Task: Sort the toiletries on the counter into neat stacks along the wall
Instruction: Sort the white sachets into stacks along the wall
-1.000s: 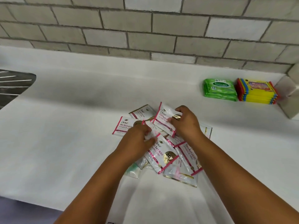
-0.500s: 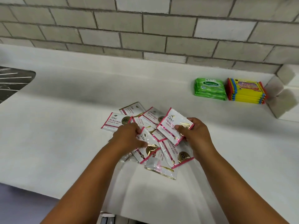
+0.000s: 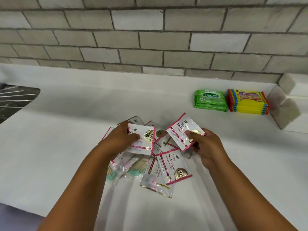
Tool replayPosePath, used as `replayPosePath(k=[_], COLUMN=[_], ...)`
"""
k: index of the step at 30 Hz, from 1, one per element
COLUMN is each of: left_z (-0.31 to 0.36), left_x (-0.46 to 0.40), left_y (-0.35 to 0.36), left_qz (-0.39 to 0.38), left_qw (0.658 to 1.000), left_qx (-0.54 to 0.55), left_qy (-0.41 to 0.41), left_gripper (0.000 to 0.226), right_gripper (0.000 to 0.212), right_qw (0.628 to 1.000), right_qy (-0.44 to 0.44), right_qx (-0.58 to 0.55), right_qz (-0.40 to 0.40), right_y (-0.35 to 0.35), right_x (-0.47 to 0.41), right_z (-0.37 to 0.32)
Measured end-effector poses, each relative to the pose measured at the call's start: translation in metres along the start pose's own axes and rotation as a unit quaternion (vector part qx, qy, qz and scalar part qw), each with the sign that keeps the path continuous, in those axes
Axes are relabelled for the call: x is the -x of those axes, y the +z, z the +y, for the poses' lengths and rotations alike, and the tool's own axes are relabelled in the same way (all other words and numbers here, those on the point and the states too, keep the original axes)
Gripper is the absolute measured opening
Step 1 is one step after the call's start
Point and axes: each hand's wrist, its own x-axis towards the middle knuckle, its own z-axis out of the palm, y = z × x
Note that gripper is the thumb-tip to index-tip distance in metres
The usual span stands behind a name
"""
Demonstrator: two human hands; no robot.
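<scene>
1. The left hand curls its fingers round one Dove sachet, thumb pressed on its face
2. The right hand pinches a second sachet at its gold corner, tilted above the pile
3. The loose pile of sachets lies mid-counter, well apart from the wall
4. A green wipes stack and a yellow packet stack sit just beside each other near the wall

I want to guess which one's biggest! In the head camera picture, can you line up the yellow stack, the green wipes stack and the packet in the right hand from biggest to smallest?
1. yellow stack
2. green Sanicare wipes stack, slightly smaller
3. Dove sachet in the right hand: looks about as big as the wipes, but it is nearer the camera, so that ranking is unsure.
</scene>
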Motion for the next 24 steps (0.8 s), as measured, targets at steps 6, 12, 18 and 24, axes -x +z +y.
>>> replayPosePath(k=[6, 12, 18, 24], left_z=[0.022, 0.044, 0.056, 0.063], left_x=[-0.041, -0.109, -0.184, -0.243], left_y=[0.023, 0.049, 0.089, 0.124], left_qz=[-0.028, -0.005, 0.051, 0.079], left_qw=[0.997, 0.996, 0.989, 0.994], left_qx=[0.076, 0.093, 0.138, 0.079], left_qy=[-0.019, -0.008, -0.006, 0.014], left_gripper=[0.028, 0.031, 0.035, 0.032], right_gripper=[0.018, 0.018, 0.011, 0.01], right_qw=[1.0, 0.998, 0.992, 0.983], right_qy=[-0.013, -0.035, -0.079, -0.098], right_qx=[-0.006, -0.001, 0.043, 0.095], right_qz=[0.019, 0.055, 0.094, 0.121], right_y=[-0.004, -0.018, -0.032, -0.039], right_x=[-0.027, -0.056, -0.084, -0.107], right_z=[-0.017, -0.026, -0.025, -0.023])
